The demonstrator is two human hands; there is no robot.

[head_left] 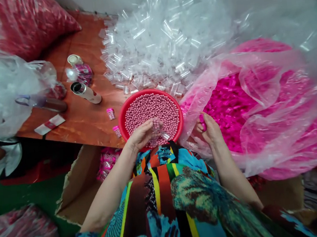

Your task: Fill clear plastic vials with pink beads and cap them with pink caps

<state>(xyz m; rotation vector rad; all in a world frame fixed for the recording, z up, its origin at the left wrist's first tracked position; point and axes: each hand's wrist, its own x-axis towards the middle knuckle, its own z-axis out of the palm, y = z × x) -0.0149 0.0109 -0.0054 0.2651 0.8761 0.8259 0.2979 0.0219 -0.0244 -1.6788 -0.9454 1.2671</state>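
Note:
Over the near part of a red bowl [121, 124] full of round pink beads [151, 106], my left hand [141, 134] is closed on a small clear plastic container [157, 124] with pink beads in it. Another clear container [165, 136] shows just below it, over the beads. My right hand [212, 130], to the right of the bowl, pinches a bright pink cap [202, 123] between its fingers. Beside that hand gapes a translucent pink bag [286, 120] holding a mass of bright pink caps [231, 107].
Clear containers [164, 38] are heaped behind the bowl. Two small filled containers [111, 114] stand left of it on the orange tabletop [96, 121]. Further left are a tumbler [86, 92] and a bottle [42, 102]. A cardboard box [76, 187] with pink packs sits below the table edge.

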